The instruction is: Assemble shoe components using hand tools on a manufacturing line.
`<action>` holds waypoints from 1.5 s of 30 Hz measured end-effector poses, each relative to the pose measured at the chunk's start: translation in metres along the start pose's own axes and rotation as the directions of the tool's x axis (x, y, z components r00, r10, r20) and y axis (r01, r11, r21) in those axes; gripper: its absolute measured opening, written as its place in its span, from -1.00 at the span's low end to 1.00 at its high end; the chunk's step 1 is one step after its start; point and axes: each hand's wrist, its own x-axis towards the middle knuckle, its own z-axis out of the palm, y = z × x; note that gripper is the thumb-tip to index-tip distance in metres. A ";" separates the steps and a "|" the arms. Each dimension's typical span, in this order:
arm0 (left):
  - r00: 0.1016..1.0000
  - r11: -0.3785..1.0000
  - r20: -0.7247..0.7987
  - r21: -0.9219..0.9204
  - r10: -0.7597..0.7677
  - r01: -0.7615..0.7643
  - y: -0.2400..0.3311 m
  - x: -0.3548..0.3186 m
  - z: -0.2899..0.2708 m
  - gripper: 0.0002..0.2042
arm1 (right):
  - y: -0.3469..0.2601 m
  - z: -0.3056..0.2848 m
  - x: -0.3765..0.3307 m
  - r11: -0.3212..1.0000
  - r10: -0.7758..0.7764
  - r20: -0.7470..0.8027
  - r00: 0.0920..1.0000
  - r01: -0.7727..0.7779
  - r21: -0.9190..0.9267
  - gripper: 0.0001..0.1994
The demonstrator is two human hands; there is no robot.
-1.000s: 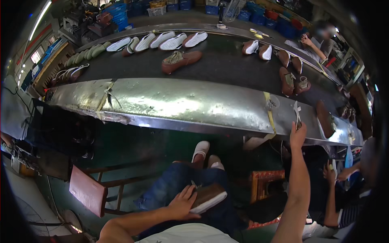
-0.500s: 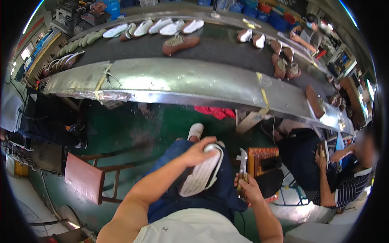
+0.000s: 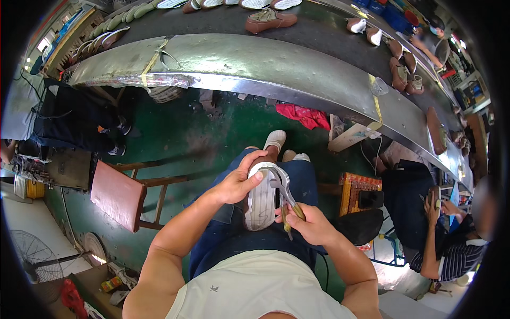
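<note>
My left hand (image 3: pixel 235 184) is closed round the far end of a shoe (image 3: pixel 259 207) that lies over my lap, its white underside facing up. The fingers wrap its far edge and the thumb presses on the underside. My right hand (image 3: pixel 312 225) grips the two yellowish handles of a pair of lasting pliers (image 3: pixel 289 200). The pliers' curved metal head reaches over the right edge of the shoe near its far end. Whether the jaws bite the rim cannot be made out.
Ahead stands a long metal-edged bench (image 3: pixel 234 58) with a dark belt bearing several shoes. A pink-topped stool (image 3: pixel 118 195) is at my left, an orange-red stool (image 3: pixel 348 194) at my right. A co-worker (image 3: pixel 451 239) sits at far right; another person (image 3: pixel 58 117) is at far left.
My right hand has brought the pliers leftward from beside my knee onto the shoe's edge. The shoe has turned more upright with its underside up, and the view has tilted down.
</note>
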 end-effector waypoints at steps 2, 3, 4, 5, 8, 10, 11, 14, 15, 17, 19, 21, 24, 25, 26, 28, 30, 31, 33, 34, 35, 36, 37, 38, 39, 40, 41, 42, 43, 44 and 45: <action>1.000 0.999 0.006 0.046 -0.005 0.004 0.001 -0.004 -0.005 -0.45 | -0.006 0.000 0.005 0.995 -0.012 0.034 0.999 0.008 0.100 -0.73; 1.000 0.964 -0.017 0.265 0.024 -0.019 0.000 -0.003 -0.009 -0.44 | -0.011 -0.002 0.006 0.976 0.082 0.085 0.993 -0.097 0.194 -0.74; 0.998 0.881 -0.034 0.471 0.058 -0.035 0.001 -0.002 -0.011 -0.44 | -0.018 -0.004 0.008 0.938 0.169 0.143 0.975 -0.204 0.279 -0.74; 0.998 0.882 -0.031 0.469 0.059 -0.037 0.002 0.000 -0.013 -0.43 | -0.026 -0.006 0.010 0.883 0.296 0.181 0.938 -0.341 0.322 -0.73; 0.993 0.955 0.106 0.286 0.046 -0.074 0.005 0.009 -0.025 -0.42 | -0.025 -0.021 0.022 0.966 0.257 0.150 0.955 -0.256 -0.030 -0.76; 0.992 0.980 0.113 0.185 0.050 -0.070 -0.003 0.013 -0.032 -0.40 | -0.020 -0.017 0.026 0.968 0.209 0.066 0.976 -0.197 -0.154 -0.79; 0.991 0.990 0.128 0.131 0.041 -0.058 -0.005 0.015 -0.036 -0.41 | -0.015 -0.016 0.031 0.940 0.101 -0.009 0.995 -0.098 -0.326 -0.79; 0.991 0.999 0.136 0.046 0.011 -0.017 -0.012 0.019 -0.045 -0.43 | 0.025 -0.018 0.049 0.813 -0.149 -0.108 0.983 0.059 -0.579 -0.79; 0.989 1.000 0.148 0.024 0.005 -0.009 -0.017 0.021 -0.050 -0.43 | 0.039 -0.019 0.056 0.740 -0.281 -0.142 0.949 0.120 -0.661 -0.78; 0.987 0.999 0.158 -0.039 -0.023 0.030 -0.031 0.023 -0.059 -0.41 | 0.055 -0.015 0.070 0.719 -0.332 -0.169 0.928 0.133 -0.682 -0.77; 0.987 0.997 0.156 -0.059 -0.031 0.040 -0.036 0.022 -0.062 -0.40 | 0.062 -0.013 0.074 0.698 -0.381 -0.198 0.903 0.141 -0.702 -0.75; 0.987 0.996 0.155 -0.073 -0.038 0.049 -0.036 0.021 -0.062 -0.40 | 0.065 -0.010 0.073 0.695 -0.388 -0.208 0.898 0.137 -0.705 -0.75; 0.986 0.991 0.151 -0.100 -0.071 0.087 -0.027 0.016 -0.058 -0.38 | 0.042 -0.001 0.056 0.639 -0.244 -0.177 0.953 0.021 -0.769 -0.73; 0.993 0.995 0.117 -0.088 -0.025 0.036 -0.025 0.015 -0.054 -0.41 | 0.028 0.004 0.051 0.590 -0.215 -0.138 0.967 0.016 -0.807 -0.76; 0.996 0.997 0.086 -0.074 0.019 -0.013 -0.023 0.014 -0.051 -0.43 | 0.020 0.009 0.049 0.592 -0.209 -0.141 0.968 0.011 -0.806 -0.76; 0.993 0.985 -0.058 -0.143 -0.104 0.094 -0.024 0.015 -0.035 -0.47 | 0.012 0.017 0.047 0.530 -0.034 -0.188 0.982 -0.142 -0.836 -0.72; 0.953 0.956 -0.193 -0.225 -0.233 0.188 -0.030 0.020 -0.025 -0.51 | 0.009 0.023 0.051 0.506 -0.028 -0.192 0.981 -0.152 -0.849 -0.73; 0.931 0.959 -0.271 -0.208 -0.244 0.191 -0.033 0.024 -0.022 -0.55 | 0.007 0.025 0.053 0.503 -0.031 -0.196 0.980 -0.154 -0.850 -0.75; 0.899 0.957 -0.351 -0.211 -0.264 0.199 -0.035 0.026 -0.025 -0.61 | 0.003 0.018 0.057 0.592 -0.068 -0.160 0.985 -0.089 -0.801 -0.79; 0.895 0.955 -0.355 -0.215 -0.269 0.202 -0.032 0.024 -0.027 -0.61 | 0.001 0.006 0.059 0.676 -0.105 -0.125 0.987 -0.021 -0.736 -0.81; 0.905 0.971 -0.357 -0.150 -0.231 0.189 -0.030 0.023 -0.030 -0.61 | -0.003 -0.008 0.057 0.749 -0.041 -0.025 0.999 0.014 -0.663 -0.82; 0.914 0.981 -0.357 -0.083 -0.193 0.175 -0.027 0.022 -0.033 -0.61 | -0.008 -0.011 0.055 0.749 -0.038 -0.015 0.999 0.019 -0.663 -0.82; 0.914 0.976 -0.343 -0.063 -0.216 0.207 -0.023 0.022 -0.036 -0.59 | -0.013 -0.012 0.050 0.816 -0.004 -0.032 0.999 -0.015 -0.578 -0.79; 0.911 0.975 -0.348 -0.065 -0.220 0.211 -0.024 0.021 -0.038 -0.59 | -0.016 -0.011 0.048 0.872 0.033 -0.045 0.998 -0.051 -0.486 -0.76; 0.918 0.976 -0.333 -0.056 -0.218 0.212 -0.024 0.019 -0.040 -0.57 | -0.014 -0.006 0.053 0.852 -0.125 -0.087 0.988 0.062 -0.520 -0.72; 0.927 0.976 -0.308 -0.046 -0.215 0.211 -0.024 0.020 -0.040 -0.55 | -0.015 0.002 0.059 0.853 -0.122 -0.090 0.988 0.058 -0.519 -0.72; 0.927 0.976 -0.308 -0.047 -0.215 0.211 -0.023 0.021 -0.041 -0.55 | -0.018 0.009 0.069 0.848 -0.212 -0.163 0.964 0.098 -0.521 -0.68; 0.932 0.974 -0.285 -0.043 -0.224 0.221 -0.020 0.022 -0.041 -0.53 | -0.021 0.010 0.077 0.839 -0.298 -0.234 0.925 0.137 -0.527 -0.64; 0.936 0.972 -0.264 -0.040 -0.232 0.230 -0.020 0.022 -0.040 -0.50 | -0.025 0.007 0.085 0.838 -0.297 -0.233 0.926 0.136 -0.528 -0.64; 0.935 0.972 -0.267 -0.040 -0.233 0.230 -0.022 0.020 -0.042 -0.50 | -0.030 0.002 0.095 0.807 -0.177 -0.181 0.967 0.037 -0.590 -0.65; 0.932 0.966 -0.257 -0.030 -0.255 0.256 -0.028 0.018 -0.046 -0.48 | -0.035 -0.002 0.103 0.756 -0.049 -0.139 0.989 -0.054 -0.652 -0.65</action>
